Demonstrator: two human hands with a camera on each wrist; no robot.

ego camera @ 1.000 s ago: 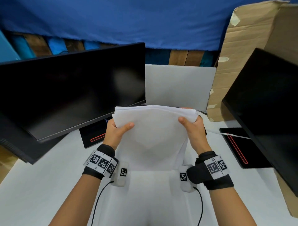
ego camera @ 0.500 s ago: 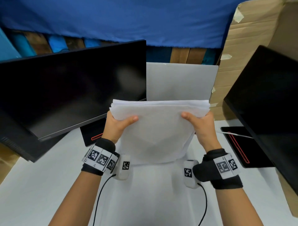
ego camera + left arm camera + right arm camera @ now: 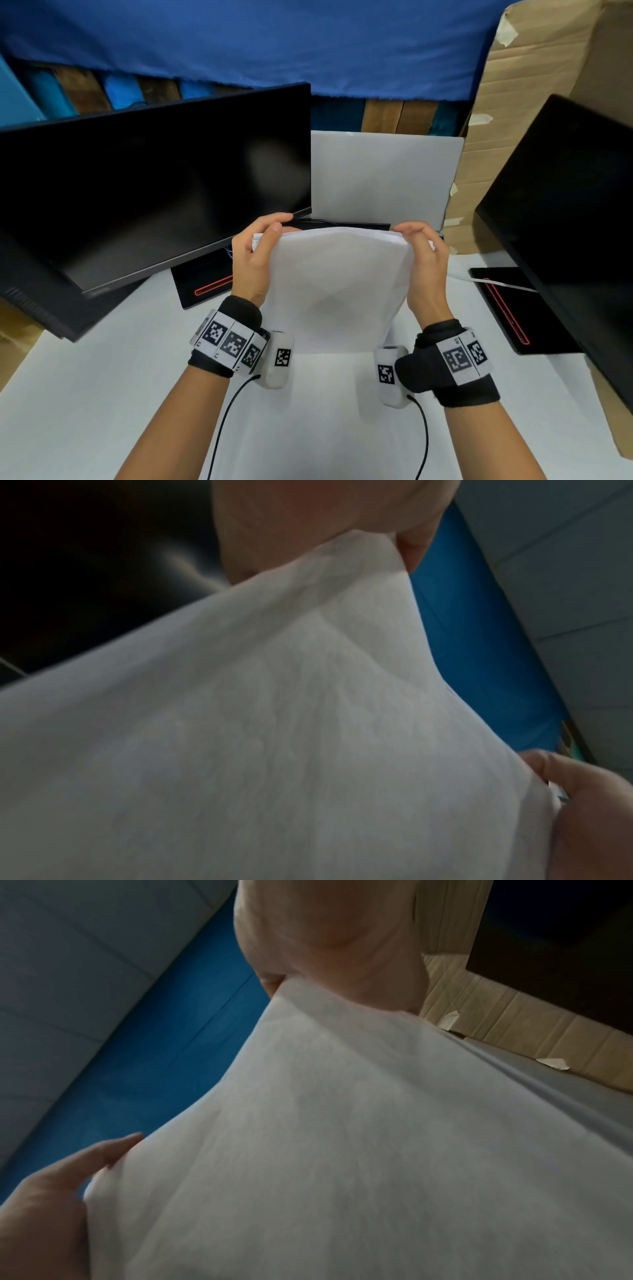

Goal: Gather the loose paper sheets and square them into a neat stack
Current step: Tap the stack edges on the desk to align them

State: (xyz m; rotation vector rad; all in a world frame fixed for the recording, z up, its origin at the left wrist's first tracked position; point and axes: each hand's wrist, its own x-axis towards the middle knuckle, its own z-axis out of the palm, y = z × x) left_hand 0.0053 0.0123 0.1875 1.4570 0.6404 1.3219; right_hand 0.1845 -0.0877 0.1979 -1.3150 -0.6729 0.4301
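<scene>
Our left hand [image 3: 255, 260] and right hand [image 3: 423, 263], fingers clamped on the upright paper stack [image 3: 337, 291], risk buckling its bowed sheets.

The sheets [image 3: 337, 284] are thin matt white paper, faintly translucent. The surface [image 3: 85, 394] looks smooth matt white. The monitor [image 3: 154, 178] at left has a glossy black screen. Upper right, the cardboard [image 3: 534, 68] is rough brown; the blue backdrop [image 3: 274, 44] is perhaps cloth.
</scene>
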